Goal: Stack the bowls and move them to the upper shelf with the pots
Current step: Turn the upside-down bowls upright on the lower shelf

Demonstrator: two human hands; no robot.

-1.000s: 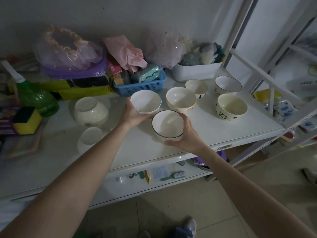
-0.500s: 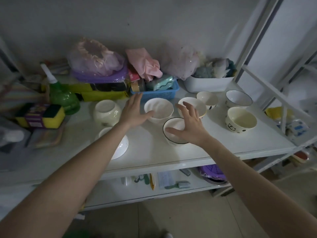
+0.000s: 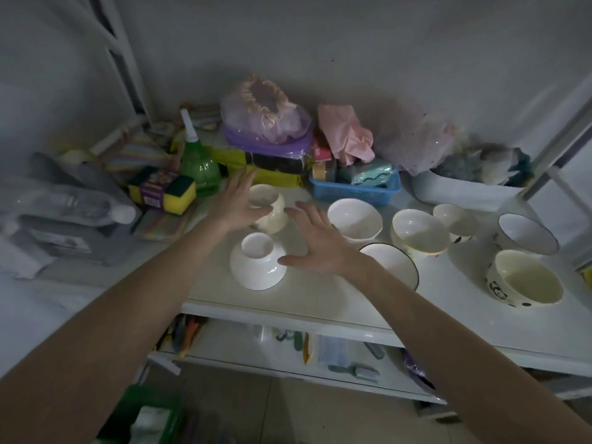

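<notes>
Several bowls stand on the white shelf (image 3: 320,296). An upside-down white bowl (image 3: 258,262) sits nearest the front edge. Behind it is a cream bowl (image 3: 272,209), also inverted. My left hand (image 3: 235,201) hovers open over the cream bowl's left side, and my right hand (image 3: 315,243) is open between the two inverted bowls and a black-rimmed bowl (image 3: 397,267), which my wrist partly hides. To the right stand a white bowl (image 3: 354,219), a cream bowl (image 3: 418,233), a small bowl (image 3: 453,219), a dark-rimmed bowl (image 3: 527,233) and a spotted cream bowl (image 3: 525,278).
Along the wall sit a green spray bottle (image 3: 198,165), packed sponges (image 3: 163,192), a blue basket (image 3: 355,187), a white bin (image 3: 464,187) and bagged items. A lower shelf (image 3: 288,357) holds brushes and small tools. White frame posts rise at left and right.
Both hands let go of the two bowls they held and moved left, now spread open over the two inverted bowls. My view has swung left.
</notes>
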